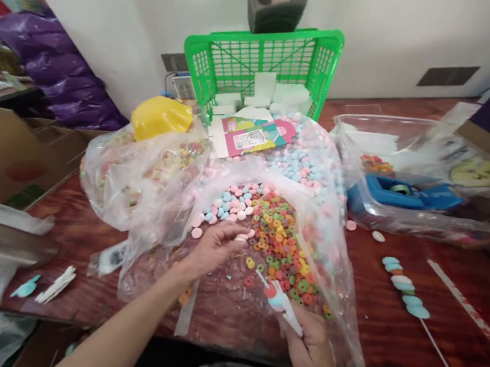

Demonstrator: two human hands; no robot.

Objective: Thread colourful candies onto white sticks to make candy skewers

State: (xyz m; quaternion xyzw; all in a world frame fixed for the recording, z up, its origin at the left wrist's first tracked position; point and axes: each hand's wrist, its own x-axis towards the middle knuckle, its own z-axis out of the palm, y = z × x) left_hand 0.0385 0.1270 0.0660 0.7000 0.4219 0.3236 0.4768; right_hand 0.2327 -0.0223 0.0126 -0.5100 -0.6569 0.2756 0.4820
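Right hand [312,343]: fingers clasping one skewer [276,300]; left hand [214,247]: pinching one white candy [241,239].

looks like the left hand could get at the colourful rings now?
Probably yes: the left hand is beside the colourful rings, nothing evident between, though it seems to pinch a pale candy.

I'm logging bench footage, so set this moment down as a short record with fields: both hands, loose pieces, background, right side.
Left hand: small white disc-shaped piece at its fingertips
Right hand: grips a slim white strip-shaped item; a red piece and a pale blue piece sit by its far end
Loose pieces: pink, blue and white discs beside multicoloured rings, on clear plastic
Background: green plastic lattice basket holding white blocks
Right side: thin white stick threaded with pale blue discs and other pieces, on the reddish-brown wooden table
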